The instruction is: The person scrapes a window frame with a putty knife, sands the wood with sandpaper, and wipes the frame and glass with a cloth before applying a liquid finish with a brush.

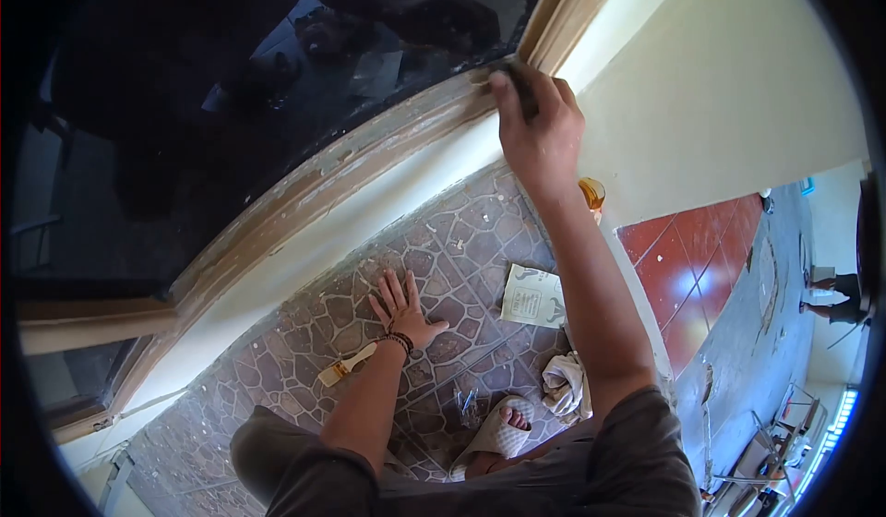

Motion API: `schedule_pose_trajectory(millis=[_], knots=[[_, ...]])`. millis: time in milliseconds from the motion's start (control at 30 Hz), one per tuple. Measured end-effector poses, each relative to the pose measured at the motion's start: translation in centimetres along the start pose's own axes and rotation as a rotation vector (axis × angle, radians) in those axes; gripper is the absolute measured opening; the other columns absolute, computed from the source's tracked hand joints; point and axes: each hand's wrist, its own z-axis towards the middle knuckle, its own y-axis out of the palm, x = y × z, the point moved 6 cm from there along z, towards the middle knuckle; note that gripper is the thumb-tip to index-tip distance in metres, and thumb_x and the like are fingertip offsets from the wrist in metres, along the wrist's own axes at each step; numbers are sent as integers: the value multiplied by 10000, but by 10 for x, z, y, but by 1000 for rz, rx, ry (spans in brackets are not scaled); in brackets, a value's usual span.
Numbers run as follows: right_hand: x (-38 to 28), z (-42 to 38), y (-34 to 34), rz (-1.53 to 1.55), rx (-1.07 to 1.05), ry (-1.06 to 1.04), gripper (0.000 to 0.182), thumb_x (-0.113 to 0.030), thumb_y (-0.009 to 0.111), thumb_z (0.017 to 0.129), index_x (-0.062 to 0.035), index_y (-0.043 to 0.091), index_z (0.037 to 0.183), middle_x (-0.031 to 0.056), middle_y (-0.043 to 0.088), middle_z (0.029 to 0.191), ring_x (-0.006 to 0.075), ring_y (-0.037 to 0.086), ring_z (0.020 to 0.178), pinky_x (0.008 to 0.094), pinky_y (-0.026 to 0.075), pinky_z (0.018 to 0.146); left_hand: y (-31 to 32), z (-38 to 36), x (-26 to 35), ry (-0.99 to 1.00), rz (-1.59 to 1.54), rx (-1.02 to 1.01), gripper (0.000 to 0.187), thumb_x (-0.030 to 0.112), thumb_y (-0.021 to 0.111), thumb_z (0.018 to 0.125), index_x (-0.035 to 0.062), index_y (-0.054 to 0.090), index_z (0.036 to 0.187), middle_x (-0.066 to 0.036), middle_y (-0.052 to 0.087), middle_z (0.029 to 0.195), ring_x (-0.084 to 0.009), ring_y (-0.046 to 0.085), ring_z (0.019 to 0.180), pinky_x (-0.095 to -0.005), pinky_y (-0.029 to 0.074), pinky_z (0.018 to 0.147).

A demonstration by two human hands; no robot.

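My right hand (538, 129) reaches up to the worn wooden window frame (369, 152) near its corner and grips a small dark pad (523, 88), pressed against the wood. My left hand (403, 306) lies flat on the stone-patterned tiled floor (305, 351), fingers spread, holding nothing; a dark bracelet sits on its wrist. A paintbrush (347, 366) lies on the tiles just left of that wrist. The dark window glass (231, 83) above the frame reflects my shape.
On the tiles lie a sheet of paper (532, 296), a crumpled white rag (566, 383) and my foot in a white slipper (498, 429). An amber container (592, 194) stands by the cream wall (711, 83). Red tiles (688, 277) lie lower right; a person (835, 295) stands far right.
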Motion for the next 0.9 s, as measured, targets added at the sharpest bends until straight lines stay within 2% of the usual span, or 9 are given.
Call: schedule_pose_trajectory(millis=[200,267,400,467,533,600,667,800,900], knots=[[8,8,1,58,-206,120,239,-146,740,822,-12,694,1014,188,645,818,332,667,729,391,539,674,-1,1,1,-8,-2,-20,1306,616,718,732,106,-182,1530,-251,-272,1555,-434,-285,1422,-642,-156,1093],[-2,3,3,48,-143,-18,232,-125,725,860,6,695,1049,146,659,863,236,659,754,331,523,690,2,2,0,-1,-19,-24,1325,602,732,725,98,-199,1522,-263,-293,1541,-444,-303,1410,-643,-165,1085],[-23,-9,9,101,-232,-197,195,-73,707,865,21,683,1034,154,646,849,263,643,735,333,512,668,3,4,1,-2,-28,-32,1342,587,742,720,83,-216,1513,-280,-311,1526,-462,-317,1396,-648,-176,1075],[9,8,0,58,-184,92,167,-62,692,874,24,681,1016,153,636,828,237,633,715,327,502,646,4,3,-1,-2,-25,-45,1341,589,740,723,81,-218,1512,-282,-311,1525,-464,-317,1395,-649,-177,1075],[-12,-5,8,98,-257,-91,164,-73,674,895,25,682,1027,124,625,814,175,615,706,309,488,625,2,4,1,-1,-26,-53,1340,591,737,725,80,-220,1511,-283,-311,1525,-466,-316,1395,-650,-177,1075],[-23,-7,6,197,-291,-132,163,-65,664,899,25,682,1033,116,614,808,178,600,685,304,477,612,0,3,2,-6,-22,-61,1339,595,734,727,79,-223,1509,-285,-313,1523,-467,-315,1395,-654,-177,1073],[5,12,1,53,-246,-29,156,-60,666,879,17,680,1015,155,604,794,300,617,675,377,507,628,2,3,1,0,-17,-57,1340,597,733,727,79,-224,1509,-285,-314,1523,-467,-315,1395,-655,-176,1073],[-30,-11,9,244,-337,-85,155,-38,654,873,8,669,1021,162,599,802,301,611,740,399,510,673,1,4,2,-10,-13,-60,1337,600,728,732,76,-228,1506,-287,-316,1521,-467,-315,1395,-658,-175,1072],[-2,5,5,54,-222,-169,120,-12,668,877,12,673,994,118,576,783,211,595,693,321,480,606,3,4,1,6,-2,-48,1335,602,725,734,73,-226,1506,-286,-319,1520,-466,-318,1393,-658,-176,1072]])
